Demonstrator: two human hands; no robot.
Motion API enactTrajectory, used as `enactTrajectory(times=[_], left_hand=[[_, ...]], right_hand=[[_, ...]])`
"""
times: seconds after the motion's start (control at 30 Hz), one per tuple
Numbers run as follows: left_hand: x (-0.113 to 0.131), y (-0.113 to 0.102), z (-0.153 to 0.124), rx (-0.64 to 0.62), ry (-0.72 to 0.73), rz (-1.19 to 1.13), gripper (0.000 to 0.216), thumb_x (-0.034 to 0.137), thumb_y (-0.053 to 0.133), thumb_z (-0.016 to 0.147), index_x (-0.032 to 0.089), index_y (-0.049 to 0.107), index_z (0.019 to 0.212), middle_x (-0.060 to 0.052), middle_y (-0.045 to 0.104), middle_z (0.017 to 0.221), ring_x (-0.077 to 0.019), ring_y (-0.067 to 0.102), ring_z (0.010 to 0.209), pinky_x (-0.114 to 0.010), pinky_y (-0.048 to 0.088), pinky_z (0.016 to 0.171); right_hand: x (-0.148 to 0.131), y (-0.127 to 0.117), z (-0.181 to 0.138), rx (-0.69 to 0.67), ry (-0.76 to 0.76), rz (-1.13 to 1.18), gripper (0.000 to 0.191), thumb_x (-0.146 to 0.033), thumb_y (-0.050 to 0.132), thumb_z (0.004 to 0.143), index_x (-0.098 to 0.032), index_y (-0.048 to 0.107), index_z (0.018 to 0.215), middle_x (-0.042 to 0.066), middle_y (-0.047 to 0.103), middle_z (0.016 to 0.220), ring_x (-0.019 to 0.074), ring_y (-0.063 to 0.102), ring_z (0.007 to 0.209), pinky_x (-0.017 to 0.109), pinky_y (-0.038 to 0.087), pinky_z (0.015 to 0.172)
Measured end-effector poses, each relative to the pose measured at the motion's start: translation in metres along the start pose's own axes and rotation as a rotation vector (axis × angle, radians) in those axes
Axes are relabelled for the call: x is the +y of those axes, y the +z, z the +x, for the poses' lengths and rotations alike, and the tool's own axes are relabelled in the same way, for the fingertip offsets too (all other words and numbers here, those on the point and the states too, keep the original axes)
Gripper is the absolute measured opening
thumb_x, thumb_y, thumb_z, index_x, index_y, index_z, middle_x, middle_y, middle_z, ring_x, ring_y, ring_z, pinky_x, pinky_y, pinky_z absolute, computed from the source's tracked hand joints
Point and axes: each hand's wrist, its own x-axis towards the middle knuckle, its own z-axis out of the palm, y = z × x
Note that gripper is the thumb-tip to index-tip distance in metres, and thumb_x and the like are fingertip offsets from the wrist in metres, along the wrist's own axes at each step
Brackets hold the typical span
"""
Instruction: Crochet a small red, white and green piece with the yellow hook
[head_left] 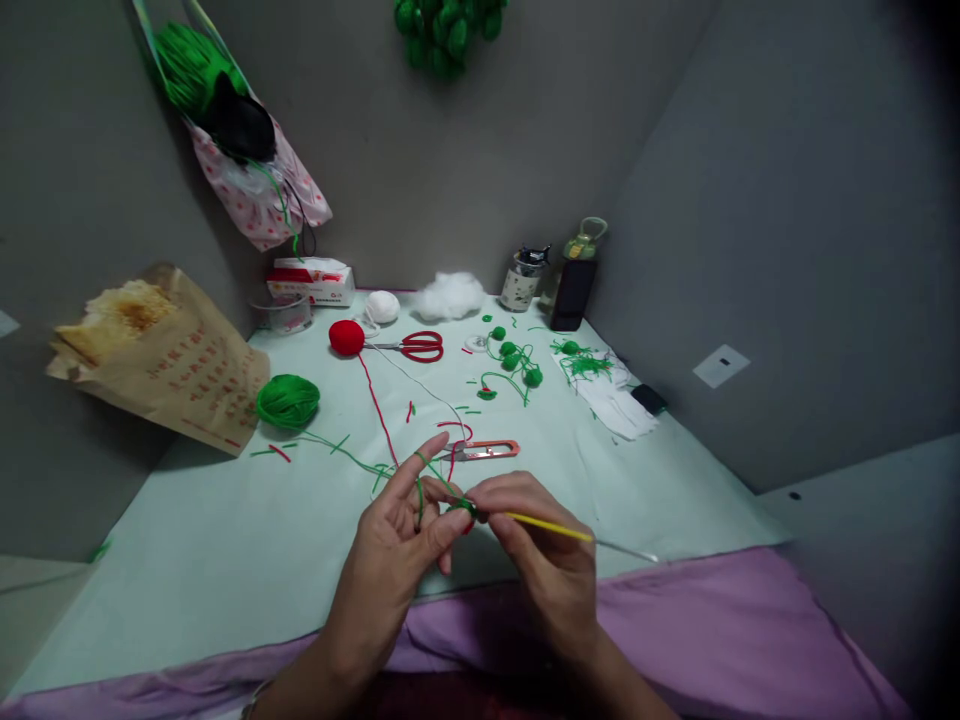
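Note:
Between thumb and fingers my left hand (401,535) pinches a small green and red crochet piece (466,510), much of it covered by fingertips. Green yarn loops over its raised index finger and trails back to a green yarn ball (288,401). My right hand (544,545) grips a yellow-handled crochet hook (551,525) whose working tip meets the piece; the other metal end points right. Just beyond the hands lie orange thread snips (484,450). Red yarn runs from a red ball (346,338) toward the piece, and a white strand comes from a white ball (382,307).
Red-handled scissors (421,347), white stuffing (450,296) and small green crocheted balls (511,357) lie farther back. At left leans a paper bag with bread (202,380). A pen cup (521,283), a bottle (585,240) and a phone (574,295) stand back right. White cloth (619,405) lies right.

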Motion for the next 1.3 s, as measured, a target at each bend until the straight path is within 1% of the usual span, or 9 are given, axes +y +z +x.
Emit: enactTrajectory(times=[0.17, 0.3, 0.47, 0.67, 0.8, 0.9, 1.0, 1.17, 1.3], left_hand=[[-0.004, 0.006, 0.001, -0.009, -0.103, -0.207, 0.064, 0.031, 0.09, 0.079, 0.023, 0.068, 0.138, 0.005, 0.057, 0.075, -0.0036, 0.038, 0.052, -0.013, 0.042, 0.047], [0.004, 0.005, 0.005, -0.062, -0.241, -0.324, 0.048, 0.023, 0.088, 0.081, 0.018, 0.076, 0.127, 0.008, 0.049, 0.069, 0.0005, 0.018, 0.047, -0.01, 0.034, 0.043], [0.003, 0.004, 0.003, -0.041, -0.042, -0.179, 0.053, 0.023, 0.089, 0.079, 0.027, 0.075, 0.13, 0.001, 0.064, 0.088, -0.0051, 0.044, 0.057, -0.013, 0.04, 0.044], [-0.005, 0.006, 0.003, 0.016, 0.014, -0.093, 0.051, 0.029, 0.089, 0.079, 0.025, 0.076, 0.128, 0.0, 0.065, 0.087, -0.0093, 0.052, 0.066, -0.015, 0.047, 0.049], [0.0, 0.007, 0.004, 0.002, -0.141, -0.217, 0.055, 0.033, 0.092, 0.076, 0.02, 0.076, 0.127, 0.004, 0.057, 0.074, -0.0039, 0.034, 0.051, -0.014, 0.039, 0.044], [0.004, 0.007, 0.004, -0.019, -0.221, -0.26, 0.045, 0.026, 0.091, 0.076, 0.017, 0.08, 0.119, 0.007, 0.052, 0.07, -0.0006, 0.021, 0.046, -0.013, 0.033, 0.042], [0.002, 0.009, 0.004, 0.046, -0.07, -0.218, 0.05, 0.023, 0.092, 0.074, 0.021, 0.079, 0.122, 0.002, 0.061, 0.081, -0.0038, 0.04, 0.055, -0.013, 0.038, 0.045], [-0.001, 0.007, 0.005, -0.015, -0.166, -0.282, 0.054, 0.028, 0.091, 0.078, 0.021, 0.076, 0.129, 0.005, 0.056, 0.073, -0.0027, 0.033, 0.05, -0.014, 0.041, 0.048], [0.004, 0.006, 0.006, 0.011, -0.154, -0.273, 0.047, 0.023, 0.092, 0.075, 0.018, 0.08, 0.12, 0.002, 0.059, 0.08, -0.0016, 0.032, 0.051, -0.012, 0.035, 0.045]], right_hand=[[-0.003, -0.003, -0.008, -0.081, -0.301, -0.411, 0.047, -0.006, 0.068, 0.093, -0.027, 0.071, 0.134, 0.012, 0.077, 0.113, 0.0248, 0.073, 0.103, 0.036, 0.061, 0.083], [-0.001, -0.005, 0.0, 0.099, -0.078, -0.102, 0.027, -0.01, 0.062, 0.099, -0.027, 0.079, 0.111, 0.005, 0.075, 0.092, 0.0192, 0.071, 0.085, 0.032, 0.059, 0.075], [0.002, 0.002, 0.01, 0.122, 0.187, 0.272, 0.014, -0.026, 0.067, 0.099, -0.026, 0.081, 0.095, 0.003, 0.075, 0.087, 0.0162, 0.069, 0.073, 0.029, 0.058, 0.068], [-0.001, 0.006, 0.002, 0.07, 0.013, -0.028, 0.025, -0.013, 0.064, 0.099, -0.029, 0.08, 0.109, 0.005, 0.08, 0.096, 0.0193, 0.074, 0.087, 0.032, 0.061, 0.076], [-0.002, 0.0, -0.002, -0.042, -0.239, -0.314, 0.042, -0.008, 0.067, 0.094, -0.029, 0.075, 0.128, 0.011, 0.078, 0.114, 0.0243, 0.074, 0.102, 0.038, 0.062, 0.083], [-0.001, -0.002, 0.001, 0.095, -0.093, -0.142, 0.029, -0.01, 0.061, 0.098, -0.028, 0.079, 0.113, 0.006, 0.077, 0.094, 0.0203, 0.072, 0.084, 0.034, 0.06, 0.072], [0.001, 0.001, 0.002, 0.164, 0.051, 0.007, 0.023, -0.015, 0.058, 0.101, -0.026, 0.079, 0.1, 0.003, 0.072, 0.083, 0.0169, 0.067, 0.069, 0.031, 0.056, 0.062], [0.005, 0.0, -0.001, 0.027, -0.221, -0.283, 0.037, -0.011, 0.068, 0.093, -0.03, 0.077, 0.123, 0.009, 0.076, 0.104, 0.024, 0.073, 0.094, 0.035, 0.06, 0.074], [0.0, -0.001, 0.004, 0.181, -0.017, -0.046, 0.026, -0.012, 0.058, 0.1, -0.028, 0.078, 0.104, 0.003, 0.07, 0.082, 0.0178, 0.066, 0.074, 0.032, 0.056, 0.066]])
